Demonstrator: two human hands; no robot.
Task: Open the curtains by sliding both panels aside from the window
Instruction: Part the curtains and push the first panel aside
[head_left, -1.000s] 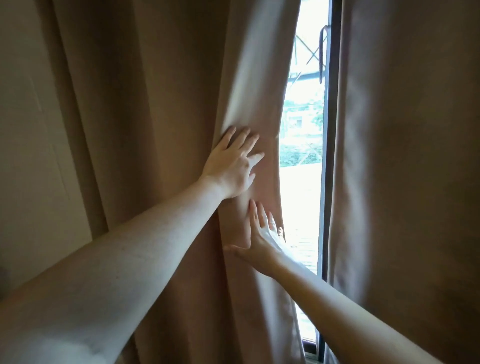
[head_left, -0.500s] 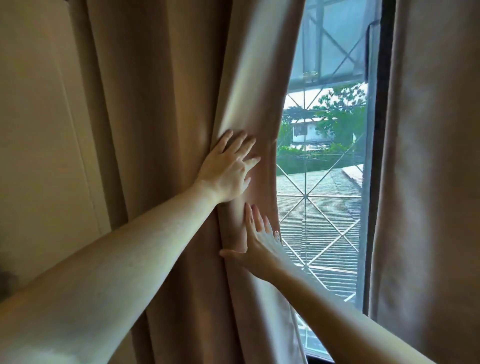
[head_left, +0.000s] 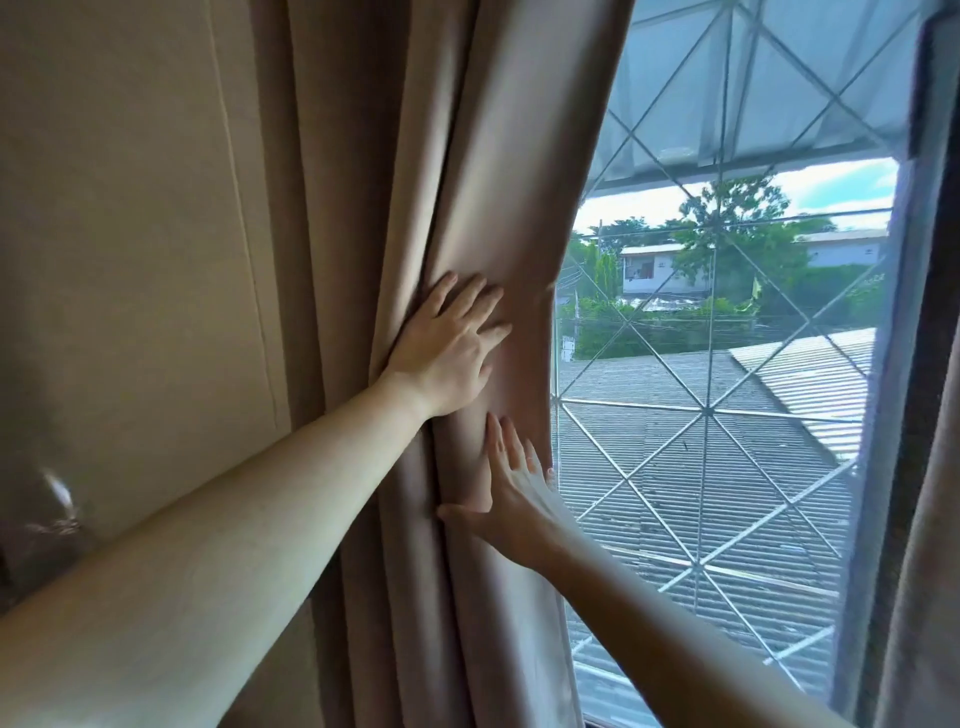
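The left curtain panel (head_left: 493, 156) is tan fabric, bunched into folds left of the window (head_left: 727, 467). My left hand (head_left: 447, 353) lies flat on it with fingers spread, pressing the fabric leftward. Just below, my right hand (head_left: 511, 493) presses palm-first on the panel's inner edge, thumb out to the left and one fingertip past the edge. Neither hand clasps the cloth. The right curtain panel (head_left: 935, 597) hangs at the far right, covering that side of the window.
A beige wall (head_left: 130, 260) stands left of the curtain. The glass has a diamond metal grille (head_left: 706, 410), with rooftops and trees outside. A dark window frame (head_left: 935, 234) runs down beside the right panel.
The left panel has slid further left under both hands, and the uncovered strip of window has grown much wider. The right panel has moved toward the right edge of view.
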